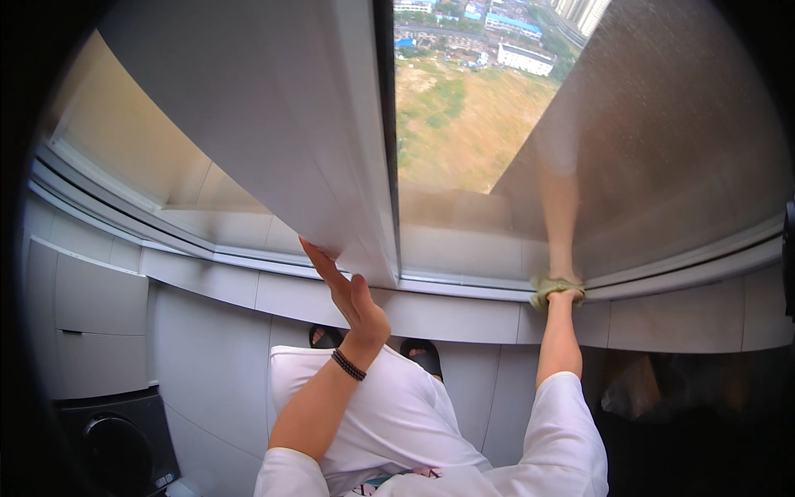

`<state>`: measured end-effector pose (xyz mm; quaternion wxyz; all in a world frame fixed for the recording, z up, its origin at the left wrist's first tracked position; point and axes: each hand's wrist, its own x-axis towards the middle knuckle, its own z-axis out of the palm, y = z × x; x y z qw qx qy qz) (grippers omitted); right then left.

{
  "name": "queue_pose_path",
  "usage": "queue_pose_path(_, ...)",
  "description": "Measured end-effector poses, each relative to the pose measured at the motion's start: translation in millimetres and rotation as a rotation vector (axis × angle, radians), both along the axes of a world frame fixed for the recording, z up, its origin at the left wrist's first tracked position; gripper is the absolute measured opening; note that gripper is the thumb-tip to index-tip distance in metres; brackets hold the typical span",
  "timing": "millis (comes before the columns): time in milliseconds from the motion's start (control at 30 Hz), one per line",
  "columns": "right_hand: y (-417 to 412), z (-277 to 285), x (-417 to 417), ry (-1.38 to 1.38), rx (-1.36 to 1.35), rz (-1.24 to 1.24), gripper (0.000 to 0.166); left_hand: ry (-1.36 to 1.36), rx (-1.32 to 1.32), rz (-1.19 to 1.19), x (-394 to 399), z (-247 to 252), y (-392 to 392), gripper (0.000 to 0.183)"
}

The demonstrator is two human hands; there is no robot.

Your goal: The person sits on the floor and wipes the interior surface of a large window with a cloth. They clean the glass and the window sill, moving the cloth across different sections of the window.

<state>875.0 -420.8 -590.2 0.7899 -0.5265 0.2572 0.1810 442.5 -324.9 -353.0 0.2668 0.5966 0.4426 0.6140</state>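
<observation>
My right hand holds a yellow-green cloth against the bottom of the window pane, at the right. The cloth hides most of the fingers, and the arm is mirrored in the glass above. With its fingers stretched out, my left hand rests its palm side against the lower part of a wide pale panel or post beside the window frame. It grasps nothing. A dark beaded bracelet circles the left wrist.
A tiled ledge runs below the window. Grey cabinets and a dark front-loading washing machine stand at the left. A clear plastic bag lies in shadow at the right. Black sandals are on my feet.
</observation>
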Motion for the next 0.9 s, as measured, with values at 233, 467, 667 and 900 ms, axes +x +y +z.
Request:
queue_pose_path(233,50.5,-27.1,-95.0,-0.098,0.061,-0.165,0.059,0.023,0.053,-0.021,2.8,-3.0,-0.1,0.081)
queue_pose_path(467,108.4,24.2,-252.6,0.372,0.581,0.307,0.059,0.022,0.057,-0.099,-10.0,-1.6,-2.1,0.076)
queue_pose_path(667,128.3,164.1,-326.8,0.59,0.702,0.483,0.061,0.005,0.106,-0.149,-27.4,5.5,0.3,0.07)
queue_pose_path(900,126.0,301.7,-273.7,0.645,0.452,0.599,0.067,-0.094,0.086,-0.205,-19.8,18.3,-4.8,0.064)
